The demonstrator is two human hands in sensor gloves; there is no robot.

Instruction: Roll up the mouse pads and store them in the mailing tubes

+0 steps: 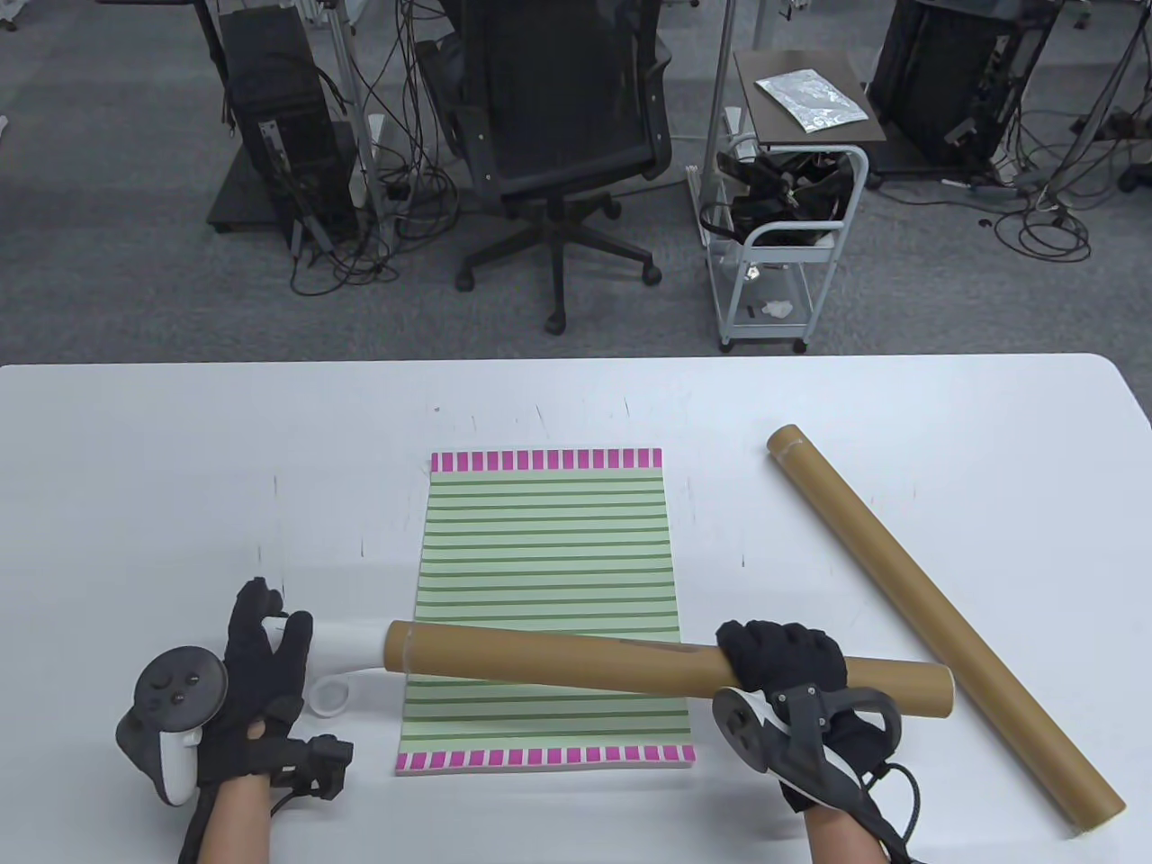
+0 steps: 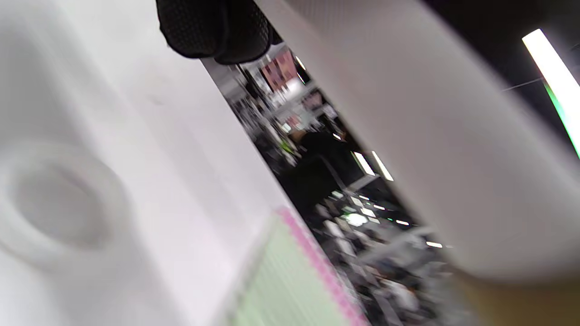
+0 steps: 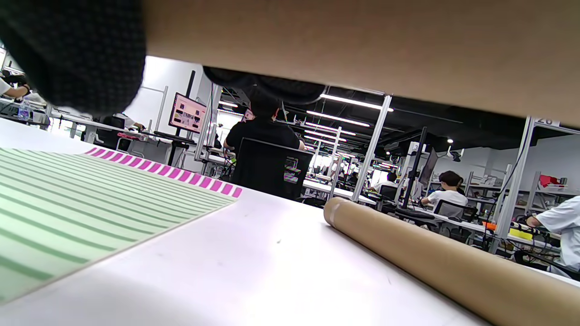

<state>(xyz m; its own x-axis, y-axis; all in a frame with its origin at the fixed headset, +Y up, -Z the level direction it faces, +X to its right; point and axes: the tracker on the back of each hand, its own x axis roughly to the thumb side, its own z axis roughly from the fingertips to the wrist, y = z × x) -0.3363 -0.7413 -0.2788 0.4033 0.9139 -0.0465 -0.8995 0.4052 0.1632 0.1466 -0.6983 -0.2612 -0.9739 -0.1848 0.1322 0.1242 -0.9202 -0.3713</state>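
Gripping mailing tube (image 1: 576, 661) with right hand (image 1: 785, 661), fingers curling round it; left hand (image 1: 256, 684) pinching white roll (image 1: 346, 641) sticking out its far end.

Bare table (image 1: 225, 450) far left, second tube (image 1: 936, 612) barring right side

- Left hand in a black sensor glove (image 1: 256, 693), palm down near the bench's front edge, its fingers (image 1: 292, 634) pinching a white rolled end.
- Right hand in a black sensor glove (image 1: 792, 666), knuckles up, its fingers curled round a brown cardboard tube.
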